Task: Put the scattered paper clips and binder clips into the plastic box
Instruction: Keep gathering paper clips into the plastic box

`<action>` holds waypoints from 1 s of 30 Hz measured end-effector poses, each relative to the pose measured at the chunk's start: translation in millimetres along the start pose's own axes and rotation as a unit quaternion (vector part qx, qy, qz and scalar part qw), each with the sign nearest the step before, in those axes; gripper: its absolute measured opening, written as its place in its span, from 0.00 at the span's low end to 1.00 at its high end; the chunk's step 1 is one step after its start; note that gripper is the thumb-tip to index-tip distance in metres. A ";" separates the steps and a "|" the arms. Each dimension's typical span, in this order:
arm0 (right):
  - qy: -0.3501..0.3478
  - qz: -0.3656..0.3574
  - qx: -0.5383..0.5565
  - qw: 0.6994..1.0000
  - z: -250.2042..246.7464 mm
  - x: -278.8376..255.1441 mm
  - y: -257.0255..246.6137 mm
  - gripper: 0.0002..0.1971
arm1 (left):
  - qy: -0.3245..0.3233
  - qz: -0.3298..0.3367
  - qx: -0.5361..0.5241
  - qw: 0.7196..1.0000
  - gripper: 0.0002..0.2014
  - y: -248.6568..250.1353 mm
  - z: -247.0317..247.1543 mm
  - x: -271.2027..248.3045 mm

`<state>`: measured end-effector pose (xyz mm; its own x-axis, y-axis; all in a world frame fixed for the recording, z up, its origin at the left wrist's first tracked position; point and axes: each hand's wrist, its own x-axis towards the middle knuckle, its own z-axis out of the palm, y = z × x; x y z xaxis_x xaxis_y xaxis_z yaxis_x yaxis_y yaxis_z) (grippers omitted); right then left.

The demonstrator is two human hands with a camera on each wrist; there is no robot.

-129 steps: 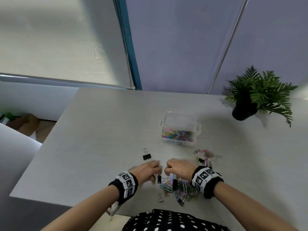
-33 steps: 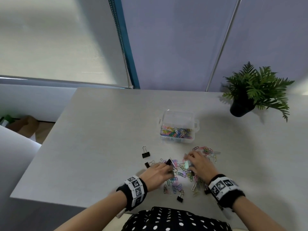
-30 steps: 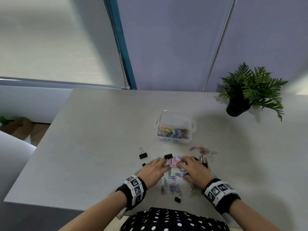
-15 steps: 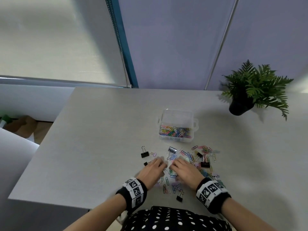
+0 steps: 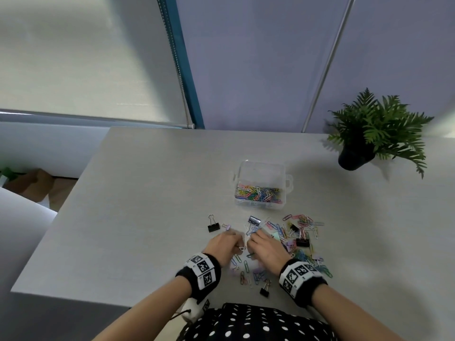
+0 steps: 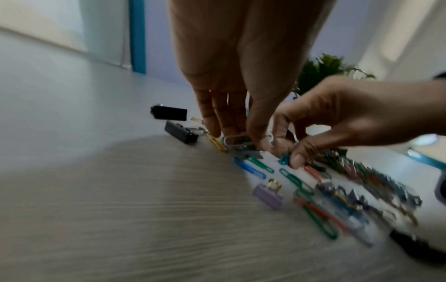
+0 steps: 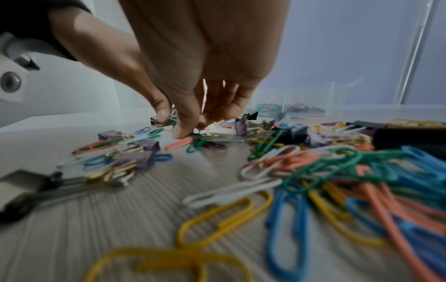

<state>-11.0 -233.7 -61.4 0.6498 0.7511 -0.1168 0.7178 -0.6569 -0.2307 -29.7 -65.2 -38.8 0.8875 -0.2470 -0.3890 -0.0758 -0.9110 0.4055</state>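
Observation:
Coloured paper clips (image 5: pixel 299 232) and small binder clips lie scattered in front of me. A clear plastic box (image 5: pixel 286 183), open and partly filled with paper clips, stands just beyond them. My left hand (image 5: pixel 237 238) reaches down with its fingertips and thumb pinching a white paper clip (image 6: pixel 235 139) on the table. My right hand (image 5: pixel 253 238) is right beside it, with fingers curled and thumb and forefinger pinching clips (image 7: pixel 195 133). Black binder clips (image 5: pixel 213 227) (image 5: pixel 302 242) (image 5: pixel 264 291) lie around the hands. A purple binder clip (image 6: pixel 267 198) lies near my left wrist.
A potted fern (image 5: pixel 369 134) stands at the back right of the grey table (image 5: pixel 147 193). The table's front edge runs just under my wrists, and its left edge drops off to the floor. A wall and window blind rise behind the table.
My right hand has drawn back from the right part of the pile to meet my left hand. Both hands now work fingertip to fingertip at the same spot among the clips.

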 end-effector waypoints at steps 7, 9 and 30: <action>-0.039 0.002 0.140 0.989 -11.9 4.8 4.7 0.06 | 0.014 -0.038 -0.134 0.990 0.07 -12.0 -18.5 4.8; -0.038 0.046 0.226 0.972 -16.0 4.5 5.9 0.04 | 0.008 -0.047 -0.174 0.984 0.07 -14.0 -21.5 4.3; 0.157 0.284 0.697 0.639 -72.8 19.4 57.4 0.07 | 0.038 -0.044 -0.119 0.991 0.20 14.8 -100.7 100.6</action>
<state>61.0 -261.7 -6.7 0.8818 0.2239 -0.4150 -0.4345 0.0440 -0.8996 104.3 -70.2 11.4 0.9181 -0.1373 -0.3717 0.1037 -0.8221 0.5598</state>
